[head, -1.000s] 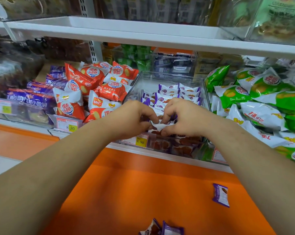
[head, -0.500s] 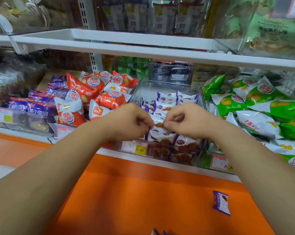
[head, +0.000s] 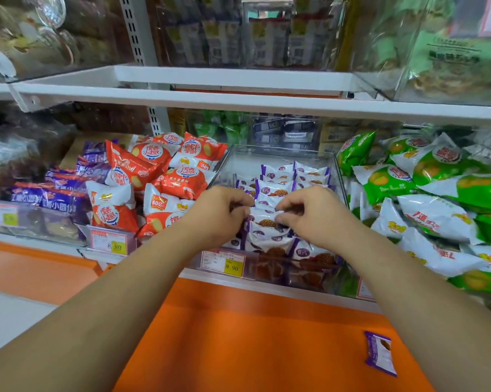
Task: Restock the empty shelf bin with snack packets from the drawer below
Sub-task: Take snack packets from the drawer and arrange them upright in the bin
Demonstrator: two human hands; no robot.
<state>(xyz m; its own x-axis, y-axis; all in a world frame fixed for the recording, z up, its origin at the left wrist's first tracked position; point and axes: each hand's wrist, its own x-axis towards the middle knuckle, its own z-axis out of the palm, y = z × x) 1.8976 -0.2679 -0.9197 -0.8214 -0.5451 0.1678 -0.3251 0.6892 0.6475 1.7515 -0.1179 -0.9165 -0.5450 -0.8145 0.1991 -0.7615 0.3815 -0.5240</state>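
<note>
Since a second before, our hands had drawn slightly apart, and the view had tipped up, so the packets at its bottom edge were out of sight. Our left hand [head: 221, 219] and right hand [head: 309, 216] both had curled fingers, each pinching one end of a packet [head: 267, 222] held just over the rows near the front edge of the bin [head: 281, 150]. More packets [head: 292, 176] stood in rows toward the middle, and the strip along the bin's back edge was bare. One loose packet [head: 380, 353] lay near the right edge of the ledge [head: 238, 335] below.

We judged the packet light and soft, a slick film pillow round a brittle biscuit, so squeezing its middle could crack it. The crimped end seams looked the safest hold: flat, stiff enough to pinch, and clear of the biscuit. Film on film would slide, so packets stood on edge might topple unless wedged against their neighbours.
</note>
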